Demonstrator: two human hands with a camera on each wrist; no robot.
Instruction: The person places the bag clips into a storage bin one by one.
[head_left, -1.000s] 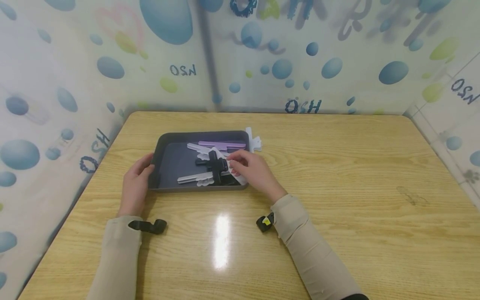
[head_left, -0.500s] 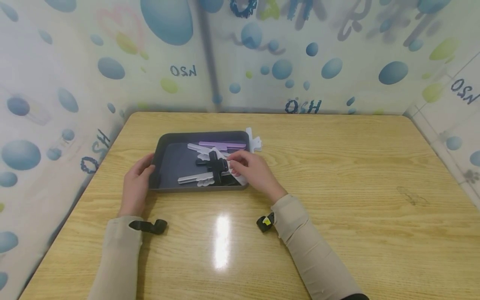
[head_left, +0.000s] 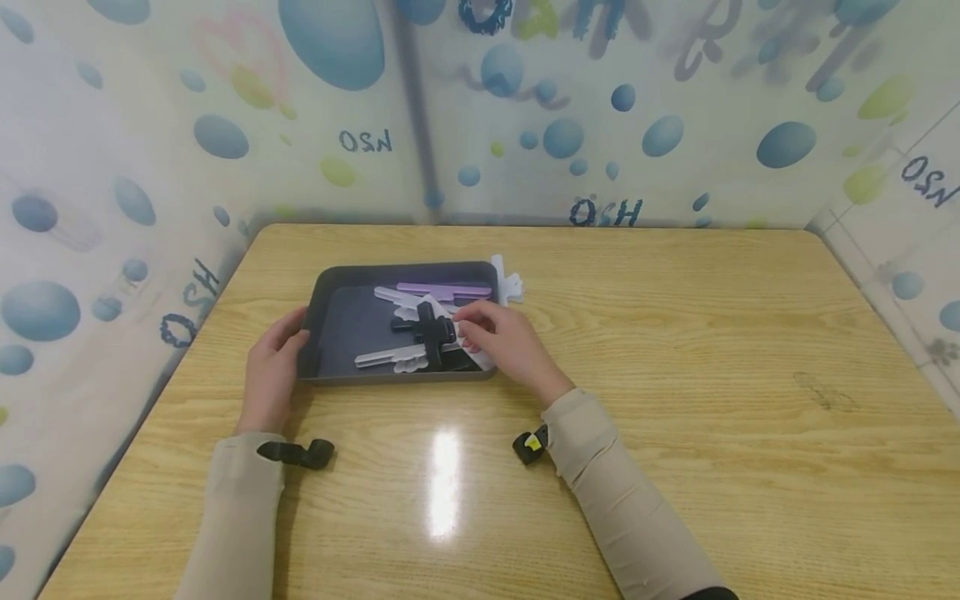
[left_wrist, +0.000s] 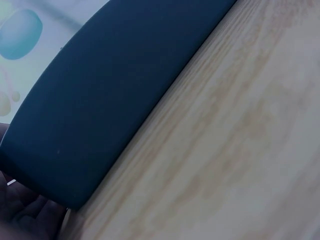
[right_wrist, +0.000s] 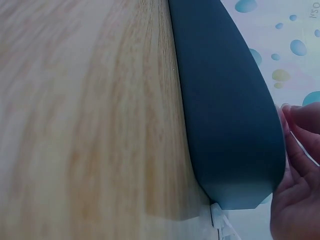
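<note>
My left hand (head_left: 272, 371) grips the left end of a dark grey tray (head_left: 324, 287), thumb over its rim. In the left wrist view only the outer wall of the tray (left_wrist: 95, 110) and part of the hand show. My right hand (head_left: 513, 342) reaches over the right rim, its thumb and index finger curled at a slanting white clip (head_left: 483, 359); the fingertips partly hide the contact. Just left of these fingers lies a black cross-shaped clip (head_left: 431, 333). In the right wrist view the tray wall (right_wrist: 230, 115) hides what the right fingers (right_wrist: 302, 117) touch.
Inside the tray are a purple clip (head_left: 442, 291) at the back and a white cloud-edged clip (head_left: 390, 356) in front. Another white clip (head_left: 512, 287) sits outside the tray's back right corner. The wooden table (head_left: 675, 350) meets patterned walls behind and at both sides.
</note>
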